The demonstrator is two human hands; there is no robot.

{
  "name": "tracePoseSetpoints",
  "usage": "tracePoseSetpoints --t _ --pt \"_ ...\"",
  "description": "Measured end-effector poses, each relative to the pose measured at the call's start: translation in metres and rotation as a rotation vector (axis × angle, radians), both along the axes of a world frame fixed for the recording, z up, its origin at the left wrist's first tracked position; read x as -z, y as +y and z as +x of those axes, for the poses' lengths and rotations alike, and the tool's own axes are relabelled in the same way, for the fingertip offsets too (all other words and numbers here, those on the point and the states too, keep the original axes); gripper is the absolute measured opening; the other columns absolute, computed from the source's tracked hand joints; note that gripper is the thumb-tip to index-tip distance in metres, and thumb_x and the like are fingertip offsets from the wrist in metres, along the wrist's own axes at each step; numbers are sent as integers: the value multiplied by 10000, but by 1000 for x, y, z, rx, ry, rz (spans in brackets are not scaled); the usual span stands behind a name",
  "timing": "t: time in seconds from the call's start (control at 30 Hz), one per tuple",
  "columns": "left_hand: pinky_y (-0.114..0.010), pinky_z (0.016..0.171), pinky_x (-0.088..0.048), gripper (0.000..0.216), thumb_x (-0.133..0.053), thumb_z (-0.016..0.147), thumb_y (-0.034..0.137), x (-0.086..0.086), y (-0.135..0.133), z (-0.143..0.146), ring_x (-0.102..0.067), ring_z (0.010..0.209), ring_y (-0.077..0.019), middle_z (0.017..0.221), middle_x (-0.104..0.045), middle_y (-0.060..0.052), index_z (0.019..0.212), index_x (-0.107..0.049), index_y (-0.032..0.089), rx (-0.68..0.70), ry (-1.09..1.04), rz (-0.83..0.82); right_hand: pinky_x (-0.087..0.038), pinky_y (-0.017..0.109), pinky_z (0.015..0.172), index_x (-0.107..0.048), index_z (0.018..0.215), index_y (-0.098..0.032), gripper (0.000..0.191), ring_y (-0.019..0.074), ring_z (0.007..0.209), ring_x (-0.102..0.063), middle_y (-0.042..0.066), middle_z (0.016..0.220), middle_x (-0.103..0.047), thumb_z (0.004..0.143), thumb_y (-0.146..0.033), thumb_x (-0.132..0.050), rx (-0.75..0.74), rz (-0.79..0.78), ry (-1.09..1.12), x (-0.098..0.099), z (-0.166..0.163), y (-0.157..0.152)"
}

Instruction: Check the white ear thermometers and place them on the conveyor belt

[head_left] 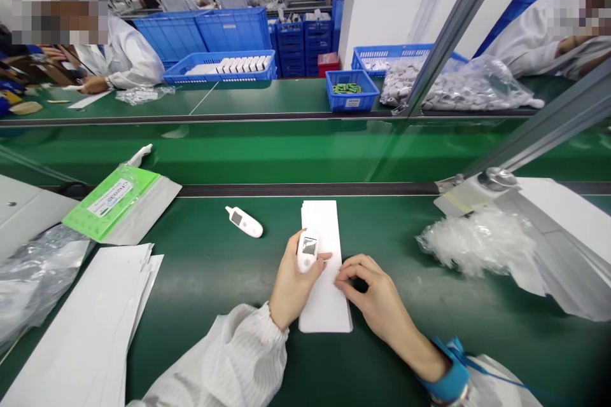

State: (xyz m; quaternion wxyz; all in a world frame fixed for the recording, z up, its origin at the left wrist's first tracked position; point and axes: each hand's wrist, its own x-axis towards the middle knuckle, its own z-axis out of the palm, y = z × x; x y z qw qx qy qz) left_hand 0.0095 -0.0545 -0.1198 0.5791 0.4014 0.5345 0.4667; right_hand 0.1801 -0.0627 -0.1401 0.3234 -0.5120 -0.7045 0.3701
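My left hand (296, 276) is closed around a white ear thermometer (308, 251) with a small grey screen facing up. Beneath it lies a narrow stack of white paper (327, 305). At the stack's right edge, my right hand (375, 292) has its thumb and fingertips pressed together in a pinch; whatever is between them is too small to make out. A blue band (446, 369) circles my right wrist. Another white ear thermometer (244, 222) rests on the green table to the left, apart from both hands.
White sheets (71, 324) and a green labelled packet (114, 200) lie at left. Crumpled clear plastic (477, 241) sits at right. Across a green conveyor belt (238, 152) stand blue trays (224, 67) and a small blue bin (352, 90). Co-workers sit beyond; a metal post (453, 25) slants at right.
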Motion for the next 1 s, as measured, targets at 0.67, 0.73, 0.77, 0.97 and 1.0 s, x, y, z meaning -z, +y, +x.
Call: tracePoseSetpoints --t 0.67,0.73,0.77,0.97,1.0 --pt "-268 656 -554 541 -716 791 293 -50 11 6 -687 816 -192 854 -614 0 1246 -439 197 41 -88 -6 -483 238 616 -621 780 -238 139 130 684 -597 -27 755 -640 918 -243 -624 -341 -37 201 -104 -5 6" --pt "-214 497 -505 631 -748 756 293 -68 13 12 -618 622 -128 811 -598 20 1286 -414 222 74 -138 61 -495 253 665 -627 769 -244 139 145 754 -596 -20 782 -631 906 -218 -633 -283 21 208 -117 -7 16" --pt "-199 446 -478 669 -763 739 292 -77 14 16 -571 554 -103 795 -594 28 1300 -403 236 94 -156 93 -501 271 706 -634 773 -248 133 163 835 -594 -5 841 -635 901 -210 -632 -232 103 193 -120 -8 21" --pt "-161 344 -375 622 -704 759 225 -106 13 30 -498 467 -87 686 -545 49 1306 -409 248 158 -148 143 -438 455 977 -614 794 -258 117 258 1191 -463 34 1182 -610 880 -180 -628 -36 555 120 -127 -7 40" --pt "-159 342 -362 605 -685 760 198 -106 12 31 -475 443 -72 696 -546 49 1300 -416 250 164 -140 152 -424 473 997 -607 798 -256 113 262 1201 -464 34 1180 -620 883 -184 -626 -38 572 123 -128 -5 42"
